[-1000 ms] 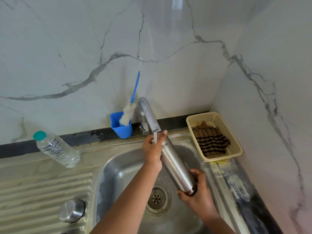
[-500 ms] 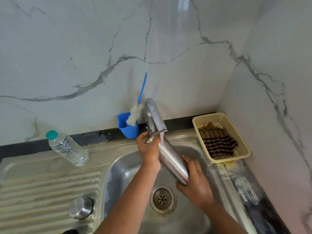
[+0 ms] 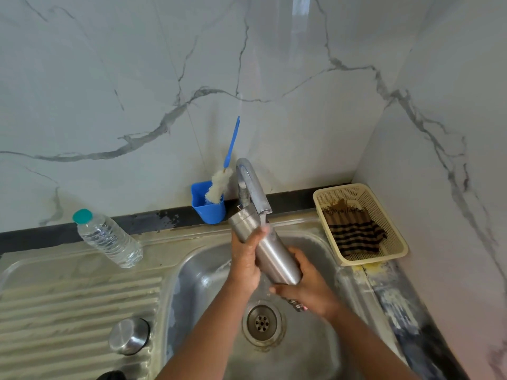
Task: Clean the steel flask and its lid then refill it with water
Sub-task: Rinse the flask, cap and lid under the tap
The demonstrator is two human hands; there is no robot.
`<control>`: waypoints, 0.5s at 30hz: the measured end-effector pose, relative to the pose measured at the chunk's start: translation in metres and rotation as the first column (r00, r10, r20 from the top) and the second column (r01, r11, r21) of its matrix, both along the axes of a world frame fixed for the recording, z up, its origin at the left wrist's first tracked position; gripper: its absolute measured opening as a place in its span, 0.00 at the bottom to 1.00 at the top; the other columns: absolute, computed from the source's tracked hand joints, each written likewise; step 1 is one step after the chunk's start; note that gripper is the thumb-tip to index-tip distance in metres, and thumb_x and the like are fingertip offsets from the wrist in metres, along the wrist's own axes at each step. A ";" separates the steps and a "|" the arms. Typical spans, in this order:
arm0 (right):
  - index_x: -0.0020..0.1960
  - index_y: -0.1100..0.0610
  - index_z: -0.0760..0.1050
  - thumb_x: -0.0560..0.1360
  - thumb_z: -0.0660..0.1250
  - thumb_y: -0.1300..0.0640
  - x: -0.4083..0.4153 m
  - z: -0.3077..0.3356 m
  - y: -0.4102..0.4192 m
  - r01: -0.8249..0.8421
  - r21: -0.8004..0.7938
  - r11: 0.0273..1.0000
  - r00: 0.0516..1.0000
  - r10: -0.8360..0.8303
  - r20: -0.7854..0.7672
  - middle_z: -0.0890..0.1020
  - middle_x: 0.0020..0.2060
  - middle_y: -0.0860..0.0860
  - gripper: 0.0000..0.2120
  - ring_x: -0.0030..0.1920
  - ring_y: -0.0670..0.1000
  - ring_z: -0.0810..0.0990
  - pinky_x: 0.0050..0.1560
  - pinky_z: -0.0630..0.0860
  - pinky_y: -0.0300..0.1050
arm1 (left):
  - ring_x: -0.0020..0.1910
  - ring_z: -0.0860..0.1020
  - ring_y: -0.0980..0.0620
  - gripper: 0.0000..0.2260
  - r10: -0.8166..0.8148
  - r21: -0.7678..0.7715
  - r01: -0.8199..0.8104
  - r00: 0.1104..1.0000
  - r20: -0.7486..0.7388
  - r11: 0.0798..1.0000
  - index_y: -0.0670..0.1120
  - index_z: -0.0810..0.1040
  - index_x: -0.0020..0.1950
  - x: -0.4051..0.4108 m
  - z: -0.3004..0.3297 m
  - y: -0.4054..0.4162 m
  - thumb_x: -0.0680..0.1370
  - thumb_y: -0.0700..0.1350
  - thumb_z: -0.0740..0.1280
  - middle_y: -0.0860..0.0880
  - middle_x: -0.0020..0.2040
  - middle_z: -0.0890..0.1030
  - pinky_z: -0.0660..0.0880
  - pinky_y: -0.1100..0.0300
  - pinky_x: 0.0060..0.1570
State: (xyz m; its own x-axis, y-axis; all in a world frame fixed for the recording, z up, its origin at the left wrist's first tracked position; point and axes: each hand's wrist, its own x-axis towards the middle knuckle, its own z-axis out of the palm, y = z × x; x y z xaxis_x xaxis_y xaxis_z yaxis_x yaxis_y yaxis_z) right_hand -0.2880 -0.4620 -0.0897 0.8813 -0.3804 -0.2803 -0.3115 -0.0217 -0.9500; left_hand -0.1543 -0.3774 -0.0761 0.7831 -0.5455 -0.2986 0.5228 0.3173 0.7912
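The flask [image 3: 270,252] is held slanted over the sink [image 3: 354,283], its upper end tucked right under the tap [image 3: 253,187], with a thin stream of water falling onto its side. The left hand [image 3: 245,259] wraps round the upper part of the body, and the right hand [image 3: 307,286] cups the lower end with fingers curled about it.

The main risk, as I judge it, is a slip: wet steel is slick, and the slanted hold puts the weight on the right hand, so a loosened grip could drop the flask into the basin and dent it. The upper end sits so close to the spout that a careless lift could knock them together. Water running down the tilted body could also splash over the rim onto the counter.

The lid [image 3: 129,335] rests apart on the draining board (easy to forget), so it could go unwashed.
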 end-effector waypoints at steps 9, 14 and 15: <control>0.71 0.38 0.61 0.64 0.75 0.35 0.019 0.013 0.004 -0.122 -0.752 0.648 0.984 -0.022 -0.179 0.70 0.64 0.38 0.41 0.58 0.44 0.76 0.58 0.76 0.45 | 0.59 0.79 0.44 0.30 0.307 0.113 -0.290 0.932 -0.193 0.950 0.52 0.72 0.65 0.024 0.001 0.035 0.65 0.50 0.77 0.43 0.63 0.79 0.76 0.43 0.61; 0.63 0.41 0.71 0.59 0.70 0.27 0.043 0.027 0.007 -0.011 -0.865 0.501 0.998 0.061 0.023 0.74 0.56 0.38 0.36 0.49 0.44 0.79 0.47 0.80 0.46 | 0.57 0.79 0.43 0.28 0.447 0.300 -0.362 0.844 -0.295 0.883 0.46 0.69 0.66 0.029 -0.019 0.069 0.72 0.54 0.74 0.41 0.60 0.79 0.76 0.46 0.60; 0.60 0.42 0.73 0.59 0.71 0.27 0.049 0.030 0.008 0.025 -0.870 0.492 0.995 0.069 0.068 0.76 0.54 0.39 0.34 0.48 0.43 0.79 0.45 0.80 0.45 | 0.54 0.79 0.43 0.27 0.462 0.315 -0.368 0.829 -0.315 0.875 0.45 0.69 0.66 0.030 -0.022 0.073 0.73 0.54 0.74 0.40 0.58 0.79 0.77 0.48 0.57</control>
